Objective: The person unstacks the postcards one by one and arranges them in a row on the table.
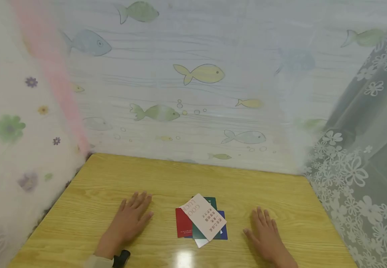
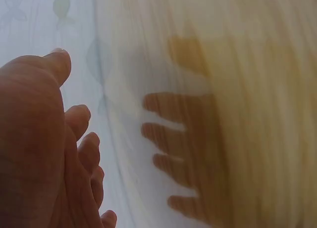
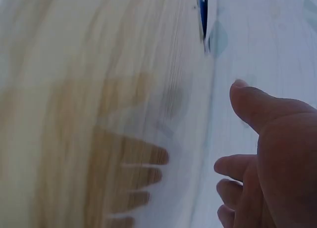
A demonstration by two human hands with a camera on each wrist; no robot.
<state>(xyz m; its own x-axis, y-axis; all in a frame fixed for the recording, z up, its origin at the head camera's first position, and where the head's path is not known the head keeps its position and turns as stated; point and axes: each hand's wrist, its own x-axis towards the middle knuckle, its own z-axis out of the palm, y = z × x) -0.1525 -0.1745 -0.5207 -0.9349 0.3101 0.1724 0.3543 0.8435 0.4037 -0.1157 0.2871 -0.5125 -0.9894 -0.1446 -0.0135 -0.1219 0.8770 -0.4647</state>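
A loose pile of cards lies on the wooden table between my hands. On top, set at a slant, is a pale pink card (image 1: 204, 217) with "LUCK" and Chinese characters on it. A red card (image 1: 183, 223), a dark green card (image 1: 210, 201), a blue card (image 1: 224, 225) and a white corner (image 1: 201, 243) stick out beneath it. To the pile's left, my left hand (image 1: 130, 219) is low over the table, palm down, fingers spread and empty. My right hand (image 1: 265, 234) is likewise empty on the other side, its thumb towards the cards.
The glossy wooden table (image 1: 247, 186) mirrors both hands. A fish-print curtain (image 1: 200, 123) hangs along its back edge, a flower-print sheet (image 1: 19, 149) on the left and lace (image 1: 354, 175) on the right. A black band (image 1: 121, 258) circles the left wrist.
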